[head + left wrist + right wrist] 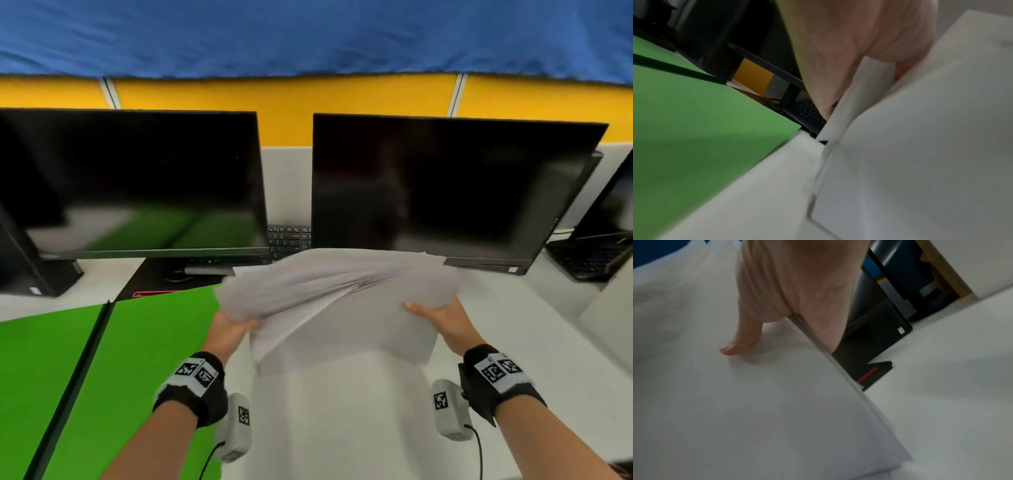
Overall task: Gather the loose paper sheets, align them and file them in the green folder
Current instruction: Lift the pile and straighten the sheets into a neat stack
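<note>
A bundle of white paper sheets (339,301) hangs above the white desk, fanned and uneven at its far edge. My left hand (236,323) grips the bundle's left side, and my right hand (435,313) grips its right side with the thumb on top. The left wrist view shows the left hand (849,53) closed on the sheets (920,146). In the right wrist view the right hand (781,301) has its thumb pressed on the top sheet (756,402). The green folder (102,370) lies open on the desk at the left, also visible in the left wrist view (694,129).
Two dark monitors (137,185) (445,192) stand behind the sheets with a black keyboard (289,240) between them. A laptop (596,253) sits at the far right and a black computer case (30,260) at the far left. Bare white desk (342,428) lies under the sheets.
</note>
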`<act>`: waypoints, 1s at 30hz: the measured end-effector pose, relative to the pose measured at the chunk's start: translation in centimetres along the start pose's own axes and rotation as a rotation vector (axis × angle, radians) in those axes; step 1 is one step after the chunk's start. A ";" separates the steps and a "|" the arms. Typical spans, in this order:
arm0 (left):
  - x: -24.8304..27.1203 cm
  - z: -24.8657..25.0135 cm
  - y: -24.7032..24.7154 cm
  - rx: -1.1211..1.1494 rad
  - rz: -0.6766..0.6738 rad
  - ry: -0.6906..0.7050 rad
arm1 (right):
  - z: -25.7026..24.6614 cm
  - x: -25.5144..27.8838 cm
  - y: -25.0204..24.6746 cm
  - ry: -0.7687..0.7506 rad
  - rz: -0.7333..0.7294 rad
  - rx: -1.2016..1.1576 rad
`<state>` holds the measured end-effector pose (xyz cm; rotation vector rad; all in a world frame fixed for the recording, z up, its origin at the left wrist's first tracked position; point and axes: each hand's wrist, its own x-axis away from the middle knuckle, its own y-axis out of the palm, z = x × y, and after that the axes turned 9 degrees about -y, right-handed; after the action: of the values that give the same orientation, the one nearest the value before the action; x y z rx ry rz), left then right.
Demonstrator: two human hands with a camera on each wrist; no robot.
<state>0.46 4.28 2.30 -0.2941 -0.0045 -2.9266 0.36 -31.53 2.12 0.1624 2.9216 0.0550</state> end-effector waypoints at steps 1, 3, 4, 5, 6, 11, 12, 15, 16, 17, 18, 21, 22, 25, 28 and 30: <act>0.3 -0.3 0.6 -0.003 -0.021 0.022 | 0.3 0.0 0.2 0.013 0.016 -0.017; 0.0 -0.6 1.3 -0.001 -0.024 0.041 | 0.5 -0.1 0.4 0.025 0.041 -0.024; -0.2 -0.5 1.6 0.032 -0.014 0.019 | 0.3 -0.1 0.5 0.027 0.036 -0.022; -0.5 -0.2 1.6 0.086 -0.017 -0.012 | 0.2 -0.2 0.5 0.026 0.034 -0.009; -1.0 -0.1 1.6 0.119 -0.027 -0.045 | 0.3 -0.4 0.4 0.023 0.033 0.002; -2.2 0.6 0.8 0.180 -0.099 -0.042 | 1.1 -1.5 0.3 0.028 0.164 0.008; -2.7 0.6 0.4 0.179 -0.118 -0.045 | 1.2 -1.8 0.2 0.026 0.197 0.006; -3.9 0.2 0.3 0.090 -0.123 -0.051 | 1.2 -2.4 0.3 0.022 0.232 0.014; -4.4 -0.1 0.3 0.053 -0.136 -0.040 | 1.1 -2.8 0.5 0.019 0.231 0.019; -4.2 0.0 0.7 0.010 -0.162 -0.035 | 0.9 -3.0 0.6 0.017 0.226 0.028; -4.2 0.3 1.1 -0.026 -0.182 -0.022 | 0.6 -3.3 0.7 0.007 0.221 0.037; -4.7 0.8 1.8 -0.024 -0.201 -0.002 | 0.2 -3.9 0.9 -0.016 0.188 0.052; -4.8 1.1 1.9 -0.036 -0.200 0.016 | 0.1 -3.9 0.9 -0.021 0.174 0.050; -3.8 3.1 2.2 0.046 -0.292 0.038 | -0.7 -4.3 0.7 -0.030 0.154 0.032; -3.1 4.2 1.6 0.132 -0.332 0.055 | -1.5 -4.2 0.3 -0.047 0.156 -0.001; -3.4 4.1 1.3 0.036 -0.375 0.045 | -2.1 -4.0 0.4 -0.055 0.136 -0.031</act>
<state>4.78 3.80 5.58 -0.2444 -0.1182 -3.2996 3.85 -31.66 5.02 0.3511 2.8488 0.1159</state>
